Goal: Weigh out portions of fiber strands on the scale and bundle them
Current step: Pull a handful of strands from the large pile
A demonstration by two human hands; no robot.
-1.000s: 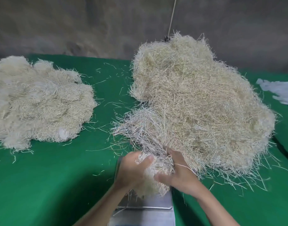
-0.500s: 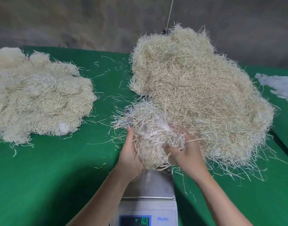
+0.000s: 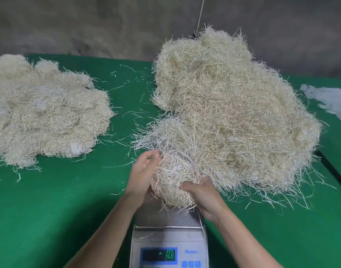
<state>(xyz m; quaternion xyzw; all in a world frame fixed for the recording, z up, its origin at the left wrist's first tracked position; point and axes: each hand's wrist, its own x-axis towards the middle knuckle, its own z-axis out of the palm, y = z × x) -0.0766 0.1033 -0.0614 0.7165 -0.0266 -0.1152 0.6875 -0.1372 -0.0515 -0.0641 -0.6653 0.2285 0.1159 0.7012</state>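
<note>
The right hand (image 3: 201, 192) curls its fingers into the lower right side of a rounded clump of pale straw-coloured fibre strands (image 3: 173, 180); the left hand (image 3: 143, 176) lies flat against the clump's left side, palm inward, fingers only lightly bent and parted at the tips. The clump sits between both palms directly over the square steel pan (image 3: 156, 219) of a grey digital scale (image 3: 169, 240); its lowest strands hang onto or just above the pan, I cannot tell which; a few stray strands lie on the pan's near edge; the scale's blue display (image 3: 159, 254) shows green digits too blurred to read. Just beyond and right of the hands, touching the clump, spreads a large loose heap of tangled pale fibre (image 3: 233, 113); well to the left lies a flatter pile of tufted fibre bundles (image 3: 46, 117); all rest on a green cloth-covered table (image 3: 59, 200), littered with single strands.
</note>
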